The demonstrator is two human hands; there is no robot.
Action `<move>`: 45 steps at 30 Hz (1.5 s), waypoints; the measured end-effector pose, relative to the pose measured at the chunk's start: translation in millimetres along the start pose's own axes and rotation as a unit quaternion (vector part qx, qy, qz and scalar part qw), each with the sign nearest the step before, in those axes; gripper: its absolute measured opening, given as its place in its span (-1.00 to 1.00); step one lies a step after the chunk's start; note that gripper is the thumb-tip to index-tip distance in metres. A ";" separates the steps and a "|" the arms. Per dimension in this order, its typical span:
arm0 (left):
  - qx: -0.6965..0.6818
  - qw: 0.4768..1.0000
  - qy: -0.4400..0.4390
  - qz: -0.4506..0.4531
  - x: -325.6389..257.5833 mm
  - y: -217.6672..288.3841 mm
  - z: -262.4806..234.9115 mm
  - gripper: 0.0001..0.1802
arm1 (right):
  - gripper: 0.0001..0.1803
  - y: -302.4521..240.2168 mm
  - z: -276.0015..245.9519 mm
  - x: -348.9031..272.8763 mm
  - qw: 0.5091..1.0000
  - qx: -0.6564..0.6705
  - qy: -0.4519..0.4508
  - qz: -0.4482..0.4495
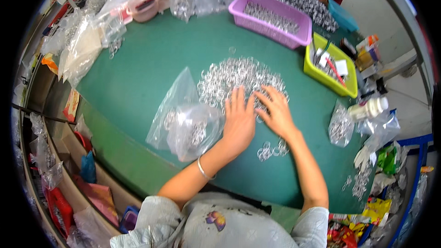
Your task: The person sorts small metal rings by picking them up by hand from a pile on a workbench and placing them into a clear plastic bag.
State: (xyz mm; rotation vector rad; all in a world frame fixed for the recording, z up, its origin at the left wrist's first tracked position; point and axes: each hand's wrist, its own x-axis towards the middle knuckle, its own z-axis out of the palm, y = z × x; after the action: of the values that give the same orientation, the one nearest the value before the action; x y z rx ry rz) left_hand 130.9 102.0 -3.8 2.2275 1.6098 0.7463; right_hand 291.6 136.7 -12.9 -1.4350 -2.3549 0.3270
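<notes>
The pile (239,76) of rings lies centrally, presumably so 2 hands reach it. Left hand (240,121) and right hand (276,115) lie open on its near side, gripping nothing visible. Left of the pile, past the bag (179,144), table (138,59) offers room; beyond its right, purple basket (271,36) limits movement.

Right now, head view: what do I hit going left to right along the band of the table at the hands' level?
large clear bag → left hand → right hand → small bag of silvery rings → white bottle. Left out: the ring pile, which spans both hands.
</notes>
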 end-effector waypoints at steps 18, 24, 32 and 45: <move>0.062 0.994 -0.081 0.041 -23.9 8.0 23.8 -0.41 | -0.48 44.4 -17.6 -25.4 0.975 0.141 0.145 0.094; -0.035 0.985 -0.118 0.120 -52.3 6.5 20.2 -0.37 | -0.51 3.0 -6.8 -41.4 0.994 0.063 -0.039 0.079; -0.117 0.964 -0.143 0.192 -77.4 -0.6 -1.7 -0.55 | -0.41 -19.2 -32.8 -106.1 0.997 0.055 -0.012 0.060; -0.092 0.961 -0.097 0.243 -77.3 -8.3 -11.0 -0.63 | -0.69 -25.9 -16.6 -129.0 0.983 0.037 0.177 0.019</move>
State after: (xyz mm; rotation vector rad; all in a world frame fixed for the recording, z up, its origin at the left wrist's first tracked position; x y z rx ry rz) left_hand 99.6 31.3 -17.4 2.4862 0.8677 0.7285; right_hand 331.6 10.2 -11.9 -1.3768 -2.0114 0.1527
